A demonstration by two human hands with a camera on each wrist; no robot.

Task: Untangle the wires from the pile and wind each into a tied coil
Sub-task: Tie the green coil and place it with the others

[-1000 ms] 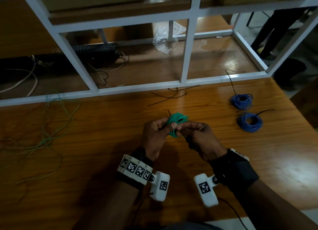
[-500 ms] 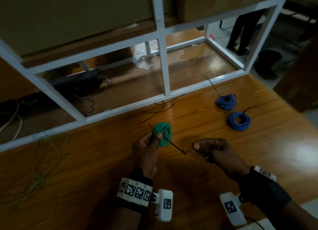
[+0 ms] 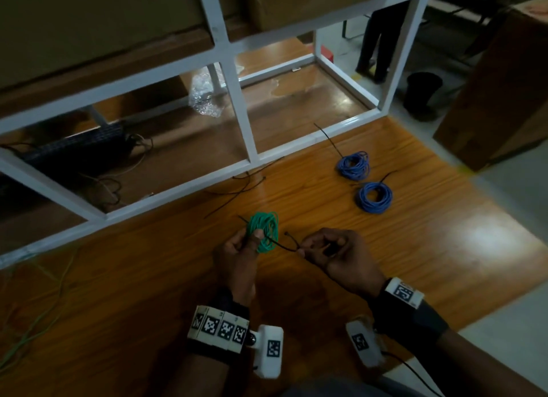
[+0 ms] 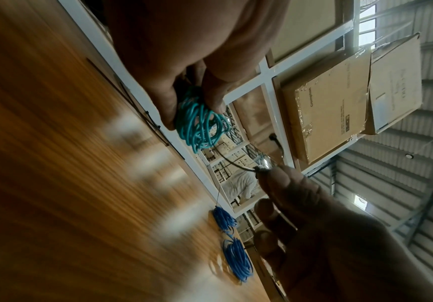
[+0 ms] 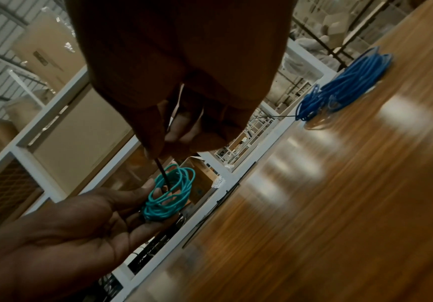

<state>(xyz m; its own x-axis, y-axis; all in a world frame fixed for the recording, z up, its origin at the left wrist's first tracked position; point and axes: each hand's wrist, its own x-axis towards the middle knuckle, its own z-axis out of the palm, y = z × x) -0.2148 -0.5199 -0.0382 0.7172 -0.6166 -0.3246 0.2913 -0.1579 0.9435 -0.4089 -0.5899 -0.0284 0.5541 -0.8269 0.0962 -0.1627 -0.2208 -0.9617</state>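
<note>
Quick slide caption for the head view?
Left hand holds green coil; right hand pulls black tie.

Blue coils (image 3: 363, 183) block right; white frame (image 3: 243, 123) walls off far side.

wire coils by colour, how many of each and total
green coil, held in the left hand: 1
blue coils, far one and near one, lying on the table: 2
total coils: 3
</note>
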